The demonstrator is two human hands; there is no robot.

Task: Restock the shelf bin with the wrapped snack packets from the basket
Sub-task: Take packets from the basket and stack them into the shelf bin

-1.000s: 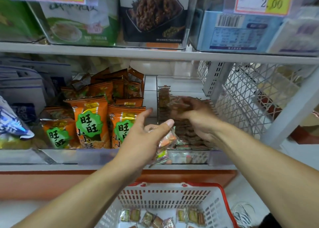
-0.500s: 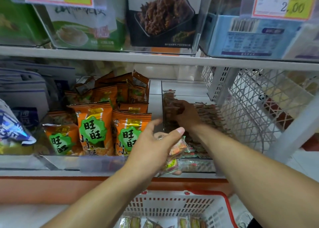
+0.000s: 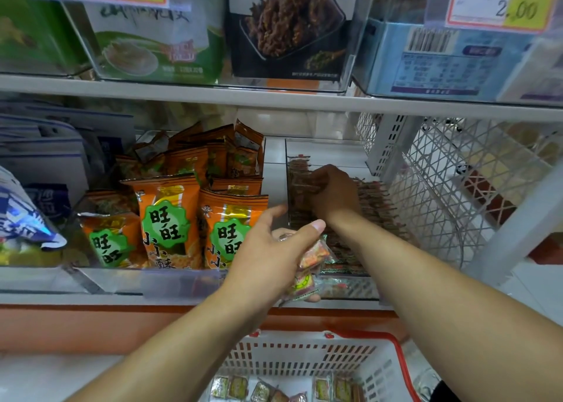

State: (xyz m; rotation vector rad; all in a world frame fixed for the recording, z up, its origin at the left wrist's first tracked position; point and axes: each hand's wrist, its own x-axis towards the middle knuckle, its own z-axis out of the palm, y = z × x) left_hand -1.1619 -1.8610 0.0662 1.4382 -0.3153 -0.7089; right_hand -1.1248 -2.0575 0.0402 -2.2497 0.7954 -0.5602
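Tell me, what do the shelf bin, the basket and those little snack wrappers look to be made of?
Shelf bin: clear hard plastic, packets visible through its wall. Basket: white moulded plastic with slots, red rim. Snack packets in the left hand: thin glossy film, probably plastic, catching light.

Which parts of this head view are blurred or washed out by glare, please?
Head view: the yellow price tags are soft and glare-washed; the clear plastic shelf bin shows reflections on its front wall; the right hand is shadowed, its fingers indistinct; shelf edges bow from wide-angle distortion.

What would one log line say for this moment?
left hand: holds snack packets | right hand: in shelf bin | basket: packets left
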